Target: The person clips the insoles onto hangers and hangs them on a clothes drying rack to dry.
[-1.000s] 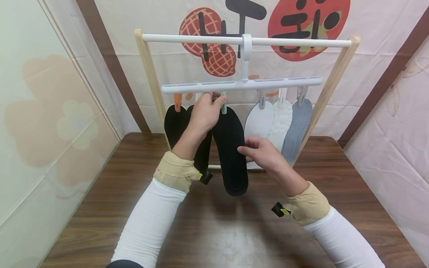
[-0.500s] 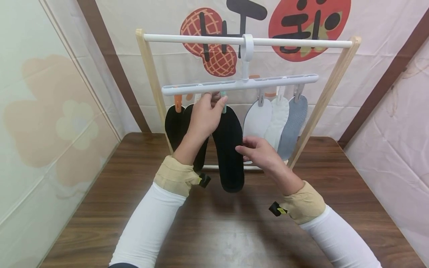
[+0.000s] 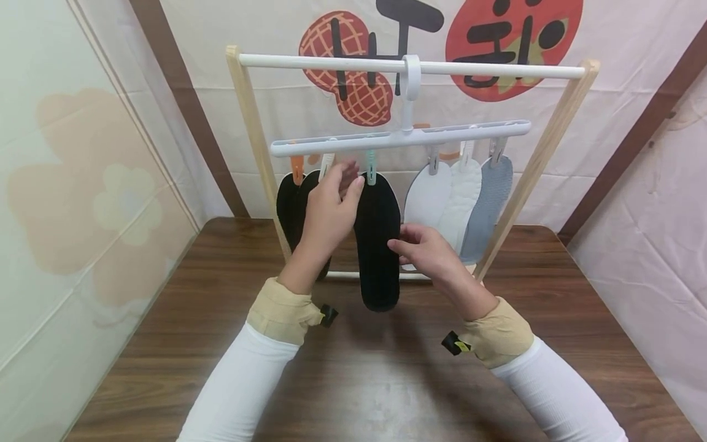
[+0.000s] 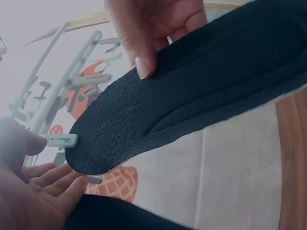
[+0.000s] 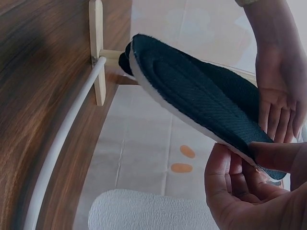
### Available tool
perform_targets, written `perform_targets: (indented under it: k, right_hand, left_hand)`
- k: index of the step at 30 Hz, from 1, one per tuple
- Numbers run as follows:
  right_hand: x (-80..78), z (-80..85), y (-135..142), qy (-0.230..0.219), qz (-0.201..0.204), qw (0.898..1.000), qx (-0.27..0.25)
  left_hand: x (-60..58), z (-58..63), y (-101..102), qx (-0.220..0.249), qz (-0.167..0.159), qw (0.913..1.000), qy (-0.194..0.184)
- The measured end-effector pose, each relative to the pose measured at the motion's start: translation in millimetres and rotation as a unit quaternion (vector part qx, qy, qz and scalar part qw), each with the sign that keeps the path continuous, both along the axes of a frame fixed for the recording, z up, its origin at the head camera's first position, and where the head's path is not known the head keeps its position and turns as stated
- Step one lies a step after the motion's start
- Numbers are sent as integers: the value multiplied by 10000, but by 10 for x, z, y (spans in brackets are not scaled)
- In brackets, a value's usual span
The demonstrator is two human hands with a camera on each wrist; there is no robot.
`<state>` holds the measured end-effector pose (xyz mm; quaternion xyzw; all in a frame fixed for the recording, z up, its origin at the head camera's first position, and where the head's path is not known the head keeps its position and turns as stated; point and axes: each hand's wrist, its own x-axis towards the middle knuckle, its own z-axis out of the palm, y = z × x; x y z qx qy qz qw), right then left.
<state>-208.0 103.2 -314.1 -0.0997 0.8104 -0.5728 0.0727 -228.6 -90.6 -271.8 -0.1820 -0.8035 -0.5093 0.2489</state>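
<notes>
My right hand (image 3: 433, 252) pinches the edge of a black insole (image 3: 378, 245) between thumb and fingers. A teal clip (image 3: 371, 169) on the hanger (image 3: 342, 144) grips that insole's top end. Close by on the left, my left hand (image 3: 331, 202) has loosely extended fingers and holds nothing. In the left wrist view its fingers (image 4: 57, 184) lie beside the clipped end of the insole. The right wrist view shows the insole's pale underside edge under my right thumb (image 5: 276, 155). Behind my left hand hang two more black insoles (image 3: 288, 202), partly hidden, from an orange clip (image 3: 297, 169) and a white clip (image 3: 326, 164).
White insoles (image 3: 425, 202) and a grey insole (image 3: 488, 209) hang from clips on the hanger's right half. The hanger hooks over the white top rod (image 3: 497, 69) of a wooden-legged rack (image 3: 544, 166). A brown wooden table (image 3: 386, 380) lies below.
My left hand has let go of the teal clip and drawn slightly down and left. The black insole's lower end has swung a little left and up. My right hand keeps its pinch.
</notes>
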Motion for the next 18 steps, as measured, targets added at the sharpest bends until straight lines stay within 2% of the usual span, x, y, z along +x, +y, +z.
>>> perform_targets:
  k: [9, 18]
  right_hand:
    - [-30, -36, 31, -1, -98, 9998, 159]
    - [-57, -80, 54, 181, -29, 9998, 127]
  left_hand:
    - [133, -176, -34, 65, -178, 9995, 246]
    - [207, -322, -97, -165, -75, 9996, 230]
